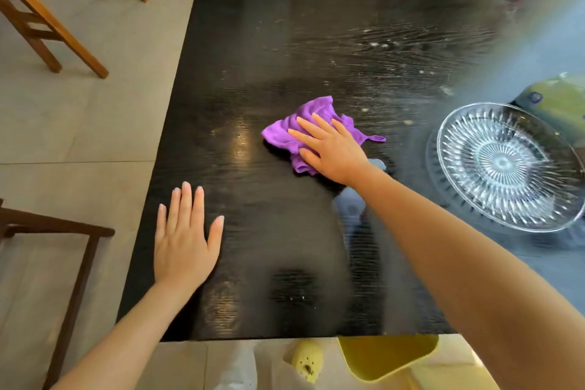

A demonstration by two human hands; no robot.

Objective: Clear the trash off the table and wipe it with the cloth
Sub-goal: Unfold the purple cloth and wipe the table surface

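The dark tabletop (253, 41) looks nearly free of trash; my right hand (332, 149) presses flat-open fingers on the cloth (285, 133), left hand (185, 237) spread flat, crumbs (380, 44) beyond my fingers remaining.

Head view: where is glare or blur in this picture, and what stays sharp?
Head view: a pale haze veils the right side, softening the glass plate; light patches glare on the black table; the purple cloth and both hands look sharp.
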